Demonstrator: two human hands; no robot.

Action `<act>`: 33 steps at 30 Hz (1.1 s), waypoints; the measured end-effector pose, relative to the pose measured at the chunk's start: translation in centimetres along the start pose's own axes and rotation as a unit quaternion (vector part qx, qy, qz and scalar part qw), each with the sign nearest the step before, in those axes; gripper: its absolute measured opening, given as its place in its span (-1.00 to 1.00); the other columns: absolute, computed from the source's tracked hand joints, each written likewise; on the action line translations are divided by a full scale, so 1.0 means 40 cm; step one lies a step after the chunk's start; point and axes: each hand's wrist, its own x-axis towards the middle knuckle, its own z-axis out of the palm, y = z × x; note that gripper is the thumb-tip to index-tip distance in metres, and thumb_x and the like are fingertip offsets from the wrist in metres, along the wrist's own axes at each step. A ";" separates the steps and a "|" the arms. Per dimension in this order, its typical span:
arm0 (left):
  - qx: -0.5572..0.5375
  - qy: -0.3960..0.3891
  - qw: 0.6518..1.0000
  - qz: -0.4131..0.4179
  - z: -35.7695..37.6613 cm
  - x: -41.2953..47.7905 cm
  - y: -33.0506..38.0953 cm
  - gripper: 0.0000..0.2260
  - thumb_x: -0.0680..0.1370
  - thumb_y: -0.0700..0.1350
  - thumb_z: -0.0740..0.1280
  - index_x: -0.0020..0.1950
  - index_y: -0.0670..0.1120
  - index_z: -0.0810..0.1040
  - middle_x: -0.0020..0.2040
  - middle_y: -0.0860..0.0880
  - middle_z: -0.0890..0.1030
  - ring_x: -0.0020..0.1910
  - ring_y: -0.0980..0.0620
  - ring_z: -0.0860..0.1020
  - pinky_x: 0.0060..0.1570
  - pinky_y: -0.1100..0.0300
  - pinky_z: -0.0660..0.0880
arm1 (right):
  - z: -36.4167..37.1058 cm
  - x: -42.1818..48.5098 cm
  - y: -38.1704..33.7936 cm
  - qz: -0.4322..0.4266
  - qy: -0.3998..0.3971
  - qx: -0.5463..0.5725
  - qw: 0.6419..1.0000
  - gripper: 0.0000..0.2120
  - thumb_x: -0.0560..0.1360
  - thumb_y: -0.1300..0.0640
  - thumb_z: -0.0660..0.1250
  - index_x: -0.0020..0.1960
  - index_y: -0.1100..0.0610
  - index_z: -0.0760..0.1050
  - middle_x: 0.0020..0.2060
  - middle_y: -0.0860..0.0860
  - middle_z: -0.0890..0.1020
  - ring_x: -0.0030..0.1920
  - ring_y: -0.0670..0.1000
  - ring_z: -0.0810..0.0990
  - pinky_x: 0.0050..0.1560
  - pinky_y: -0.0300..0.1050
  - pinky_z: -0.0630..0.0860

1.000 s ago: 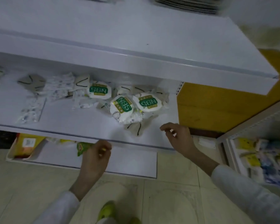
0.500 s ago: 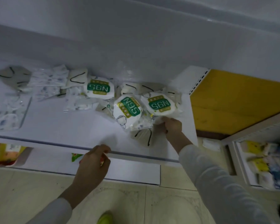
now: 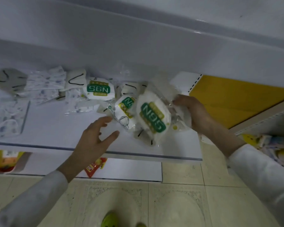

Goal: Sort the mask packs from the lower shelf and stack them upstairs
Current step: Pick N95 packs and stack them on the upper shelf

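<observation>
Right hand (image 3: 193, 112) closed on the edge of a white, clear-wrapped pack with a green N95 label (image 3: 152, 117), tilted up off the white lower shelf (image 3: 56, 128).

Left hand (image 3: 95, 136) hovers spread and empty just beside a second N95 pack (image 3: 125, 110); a third labelled pack (image 3: 97, 89) and a scatter of loose, patterned mask packets (image 3: 44, 85) lie further left. Sorting looks barely begun: the upper shelf (image 3: 138, 38), as far as this blurred view shows, carries no stack.
</observation>
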 end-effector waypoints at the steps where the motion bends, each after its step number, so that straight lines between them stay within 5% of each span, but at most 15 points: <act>1: -0.052 -0.013 0.998 -0.016 -0.007 0.003 0.010 -0.51 0.42 0.08 0.45 0.30 0.03 0.41 0.17 0.12 0.52 0.16 0.15 0.47 0.11 0.25 0.39 | 0.016 -0.016 -0.006 0.015 -0.035 -0.021 0.999 -0.85 0.31 0.15 0.28 -0.16 0.19 0.51 -0.34 0.07 0.56 -0.37 0.03 0.55 -0.34 -0.16 0.44; 3: -0.160 -0.054 0.985 -0.042 -0.024 0.004 0.030 -0.32 0.25 0.18 0.50 0.32 0.08 0.39 0.21 0.19 0.53 0.22 0.25 0.46 0.17 0.28 0.37 | 0.045 -0.036 -0.010 0.050 -0.083 -0.012 0.995 -0.78 0.28 0.19 0.28 -0.09 0.23 0.51 -0.30 0.11 0.58 -0.35 0.05 0.57 -0.34 -0.19 0.48; 6: -0.309 -0.145 0.937 -0.072 -0.047 -0.013 0.038 -0.19 0.09 0.26 0.57 0.26 0.00 0.48 0.14 0.03 0.64 0.13 0.08 0.59 0.04 0.22 0.52 | 0.090 -0.042 -0.006 0.092 -0.111 0.036 0.989 -0.86 0.25 0.24 0.29 -0.23 0.18 0.60 -0.36 0.09 0.61 -0.37 0.04 0.57 -0.33 -0.22 0.48; 11: -0.409 -0.230 0.872 -0.138 -0.052 -0.067 0.001 -0.42 -0.02 0.08 0.67 -0.05 -0.06 0.71 -0.01 -0.14 0.69 -0.01 -0.10 0.65 -0.14 0.12 0.60 | 0.173 -0.001 0.029 0.151 -0.120 0.068 0.979 -0.85 0.26 0.22 0.28 -0.22 0.22 0.57 -0.34 0.12 0.60 -0.35 0.07 0.58 -0.29 -0.19 0.52; 15: -0.444 -0.163 0.859 -0.198 -0.061 -0.108 -0.038 -0.28 -0.10 0.01 0.69 0.03 -0.12 0.66 0.04 -0.20 0.66 -0.01 -0.15 0.64 -0.25 0.09 0.61 | 0.222 0.050 0.057 0.159 -0.095 0.043 0.982 -0.89 0.39 0.14 0.33 -0.17 0.17 0.59 -0.30 0.08 0.63 -0.30 0.06 0.59 -0.18 -0.13 0.50; 18: -0.439 -0.105 0.864 -0.222 -0.097 -0.136 -0.094 -0.12 -0.03 0.04 0.67 0.23 -0.15 0.52 0.12 -0.21 0.63 0.08 -0.21 0.61 -0.18 -0.02 0.62 | 0.223 0.104 0.112 0.139 0.076 0.016 0.987 -0.84 0.53 0.14 0.30 -0.19 0.17 0.55 -0.26 0.09 0.62 -0.31 0.02 0.58 -0.24 -0.14 0.51; 21: -0.449 -0.037 0.864 -0.224 -0.141 -0.156 -0.158 -0.37 0.20 -0.09 0.59 0.23 -0.14 0.51 0.12 -0.21 0.63 0.07 -0.25 0.60 -0.13 -0.05 0.60 | 0.207 0.152 0.186 0.168 0.243 -0.002 0.955 -0.92 0.53 0.25 0.30 -0.11 0.27 0.48 -0.32 0.11 0.54 -0.36 0.01 0.54 -0.32 -0.17 0.60; 23: -0.453 0.006 0.863 -0.224 -0.167 -0.162 -0.184 -0.59 0.37 -0.25 0.39 0.22 -0.11 0.50 0.08 -0.16 0.65 0.02 -0.18 0.64 -0.20 0.03 0.63 | 0.226 0.168 0.218 0.184 0.268 -0.043 0.945 -0.81 0.51 0.22 0.33 0.05 0.32 0.46 -0.32 0.10 0.52 -0.35 0.03 0.53 -0.16 -0.04 0.63; 27: -0.428 0.037 0.873 -0.229 -0.199 -0.166 -0.213 -0.63 0.39 -0.29 0.32 0.16 -0.02 0.53 0.05 -0.10 0.67 0.00 -0.14 0.65 -0.18 0.01 0.64 | 0.297 0.196 0.230 0.166 0.297 -0.077 0.937 -0.65 0.45 0.04 0.44 0.09 0.23 0.48 -0.22 0.09 0.51 -0.32 0.04 0.48 -0.32 -0.10 0.48; 30: -0.428 0.043 0.874 -0.224 -0.212 -0.167 -0.222 -0.61 0.38 -0.28 0.33 0.16 0.01 0.52 0.05 -0.10 0.67 -0.01 -0.13 0.65 -0.09 -0.06 0.61 | 0.313 0.220 0.234 0.157 0.329 -0.080 0.928 -0.38 0.34 -0.02 0.53 0.25 0.28 0.43 0.06 0.12 0.53 0.05 0.17 0.55 0.06 0.05 0.55; 33: -0.433 0.046 0.875 -0.211 -0.219 -0.167 -0.226 -0.61 0.37 -0.28 0.32 0.12 0.07 0.52 0.01 -0.02 0.68 -0.05 -0.04 0.67 -0.14 0.02 0.63 | 0.300 0.230 0.228 0.148 0.330 -0.017 0.932 -0.41 0.35 0.08 0.53 0.28 0.23 0.40 0.08 0.06 0.50 0.16 0.17 0.51 0.06 0.01 0.50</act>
